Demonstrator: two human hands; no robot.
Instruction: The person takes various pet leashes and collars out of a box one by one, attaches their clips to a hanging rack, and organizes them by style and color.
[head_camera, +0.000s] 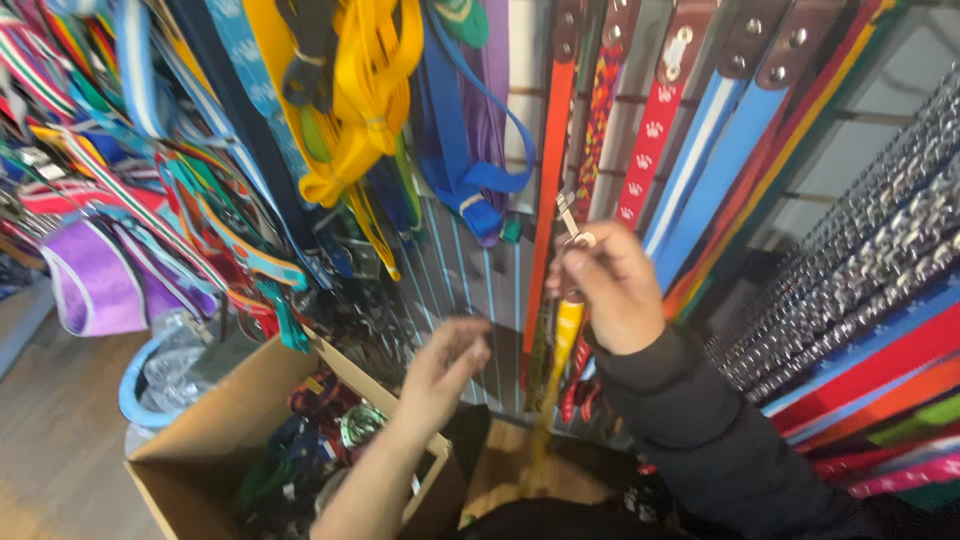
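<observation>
My right hand (608, 290) is raised in front of a wall of hanging pet collars and leashes, fingers closed around the top of a yellow leash (560, 350). Its metal clasp (570, 222) sticks up above my fingers, and the strap hangs down below my palm. My left hand (440, 372) is lower and to the left, fingers apart and holding nothing, just above the rim of an open cardboard box (215, 425).
The box holds a jumble of collars and leashes. Yellow (360, 110), blue (470, 170) and striped leashes hang on the wall at left; red, orange and blue collars (700, 160) hang at centre; studded collars (880, 230) fill the right. A clear plastic bag (175, 360) sits left of the box.
</observation>
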